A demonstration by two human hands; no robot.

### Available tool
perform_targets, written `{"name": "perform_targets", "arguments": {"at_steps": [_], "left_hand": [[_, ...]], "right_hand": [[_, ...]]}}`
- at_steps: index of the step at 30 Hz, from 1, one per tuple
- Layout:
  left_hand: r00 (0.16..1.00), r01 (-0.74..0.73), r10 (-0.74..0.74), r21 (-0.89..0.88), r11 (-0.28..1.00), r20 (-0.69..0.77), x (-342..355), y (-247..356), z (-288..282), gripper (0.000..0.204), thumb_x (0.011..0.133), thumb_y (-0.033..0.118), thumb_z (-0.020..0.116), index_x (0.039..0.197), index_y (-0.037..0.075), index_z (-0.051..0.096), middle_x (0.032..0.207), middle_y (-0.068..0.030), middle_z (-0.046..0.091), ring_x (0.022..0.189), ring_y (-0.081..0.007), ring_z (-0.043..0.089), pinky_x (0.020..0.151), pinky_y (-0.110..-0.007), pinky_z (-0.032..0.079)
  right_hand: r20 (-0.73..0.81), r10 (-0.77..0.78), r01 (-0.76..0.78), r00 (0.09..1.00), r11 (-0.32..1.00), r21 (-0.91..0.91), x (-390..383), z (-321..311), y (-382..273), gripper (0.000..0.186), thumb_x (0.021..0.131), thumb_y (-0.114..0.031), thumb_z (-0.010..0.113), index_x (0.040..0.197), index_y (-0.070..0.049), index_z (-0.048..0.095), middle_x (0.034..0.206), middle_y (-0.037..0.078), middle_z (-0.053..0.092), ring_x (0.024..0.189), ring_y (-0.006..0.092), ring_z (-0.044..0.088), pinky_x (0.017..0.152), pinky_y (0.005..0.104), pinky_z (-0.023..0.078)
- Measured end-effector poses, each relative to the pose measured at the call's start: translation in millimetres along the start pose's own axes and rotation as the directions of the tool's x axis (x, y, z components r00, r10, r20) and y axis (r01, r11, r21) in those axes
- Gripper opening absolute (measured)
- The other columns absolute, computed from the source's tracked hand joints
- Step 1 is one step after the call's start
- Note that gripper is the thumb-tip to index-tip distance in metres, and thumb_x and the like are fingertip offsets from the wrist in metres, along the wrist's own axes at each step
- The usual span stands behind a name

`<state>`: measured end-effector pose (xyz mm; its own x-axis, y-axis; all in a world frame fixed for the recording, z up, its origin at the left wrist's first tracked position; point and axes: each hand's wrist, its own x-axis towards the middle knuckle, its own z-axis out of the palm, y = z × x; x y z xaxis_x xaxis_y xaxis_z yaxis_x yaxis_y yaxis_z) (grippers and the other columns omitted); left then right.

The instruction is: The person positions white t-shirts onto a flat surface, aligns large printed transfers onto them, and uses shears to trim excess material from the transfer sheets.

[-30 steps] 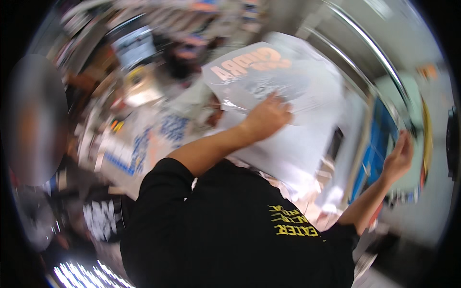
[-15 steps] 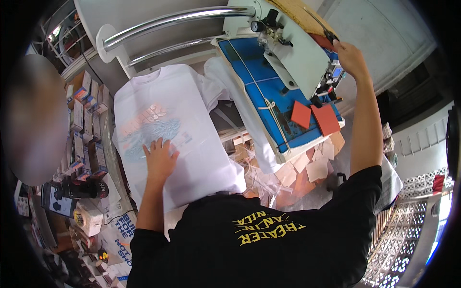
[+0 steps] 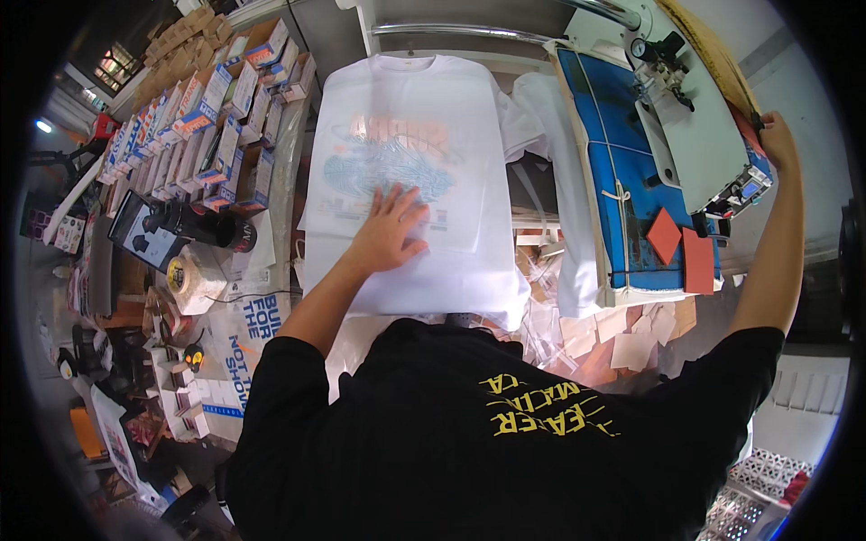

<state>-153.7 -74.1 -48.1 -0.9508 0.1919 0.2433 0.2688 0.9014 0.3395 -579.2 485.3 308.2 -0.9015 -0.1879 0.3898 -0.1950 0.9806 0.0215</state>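
A white T-shirt [image 3: 451,261] lies spread on the press's lower bed, its collar at the far end. On its chest is a clear film sheet [image 3: 361,216] with an orange and pale blue print [image 3: 383,171]. My left hand [image 3: 390,233] rests on the lower part of the print, open, fingers spread. Far to the right, my right hand [image 3: 779,144] is raised to the top of the heat press [image 3: 699,117]. Its fingers are closed on a dark-handled tool [image 3: 756,119] that looks like scissors; its blades are hard to make out now.
A blue pad [image 3: 622,189], tied with string, holds two red squares [image 3: 665,236] on the right. Chrome tubes [image 3: 460,32] cross the far side. Boxes [image 3: 203,104], a tablet [image 3: 144,230] and a tape roll [image 3: 191,278] crowd the left. Scraps [image 3: 595,334] lie below the pad.
My view has swung left, so the shirt and press sit farther right and more boxes show. My left hand stays on the print; my right hand stays at the press top.
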Motion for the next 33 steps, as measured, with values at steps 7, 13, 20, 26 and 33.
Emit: {"name": "perform_targets", "arguments": {"at_steps": [7,13,20,26,33], "left_hand": [[0.977,-0.214,0.207,-0.169,0.962,-0.057,-8.9,27.3,22.3,0.043,0.081,0.031,0.072,0.117,0.01,0.064,0.136,-0.0079,0.052,0.136,-0.0378,0.037,0.113,-0.063,0.024],[0.945,-0.308,0.294,-0.085,0.948,-0.145,-32.6,36.0,33.8,0.019,0.082,0.017,0.07,0.099,0.01,0.069,0.12,-0.006,0.063,0.127,-0.0401,0.048,0.11,-0.061,0.033],[0.946,-0.199,0.161,-0.112,0.974,-0.281,6.6,29.6,50.2,0.015,0.08,0.006,0.071,0.095,0.01,0.071,0.112,-0.0059,0.067,0.121,-0.0388,0.053,0.107,-0.06,0.037],[0.939,-0.219,0.174,-0.127,0.967,-0.295,10.2,38.6,57.9,0.016,0.079,0.009,0.071,0.096,0.011,0.073,0.108,-0.0034,0.068,0.118,-0.036,0.056,0.104,-0.059,0.041],[0.937,-0.241,0.198,-0.121,0.963,-0.288,1.7,49.4,58.4,0.017,0.078,0.008,0.074,0.095,0.009,0.072,0.108,-0.0043,0.068,0.117,-0.0347,0.058,0.103,-0.058,0.042]], "right_hand": [[-0.033,0.103,-0.108,0.994,0.966,-0.235,-27.2,-16.4,0.3,0.036,0.088,-0.019,0.056,0.123,-0.007,0.056,0.115,0.021,0.066,0.109,0.0356,0.063,0.091,0.0425,0.048],[-0.385,0.064,0.146,0.921,0.858,0.493,-165.0,-40.7,-130.7,0.029,0.094,-0.017,0.055,0.119,-0.003,0.053,0.097,0.014,0.067,0.092,0.0246,0.068,0.082,0.0351,0.051],[0.582,-0.207,-0.599,0.787,-0.029,0.8,-490.4,151.9,-271.8,0.052,0.1,-0.031,0.049,0.142,0.001,0.043,0.089,0.006,0.059,0.077,0.0169,0.061,0.073,0.0335,0.054],[0.833,-0.287,-0.877,0.473,-0.239,0.416,-535.2,144.8,-364.5,0.043,0.101,-0.022,0.055,0.137,0.0,0.047,0.09,0.007,0.058,0.076,0.0151,0.064,0.068,0.0338,0.059],[0.843,-0.169,-0.86,0.511,-0.099,0.501,-523.3,151.1,-385.8,0.054,0.096,-0.024,0.064,0.137,0.006,0.046,0.078,0.005,0.057,0.065,0.0125,0.062,0.052,0.0276,0.056]]}}
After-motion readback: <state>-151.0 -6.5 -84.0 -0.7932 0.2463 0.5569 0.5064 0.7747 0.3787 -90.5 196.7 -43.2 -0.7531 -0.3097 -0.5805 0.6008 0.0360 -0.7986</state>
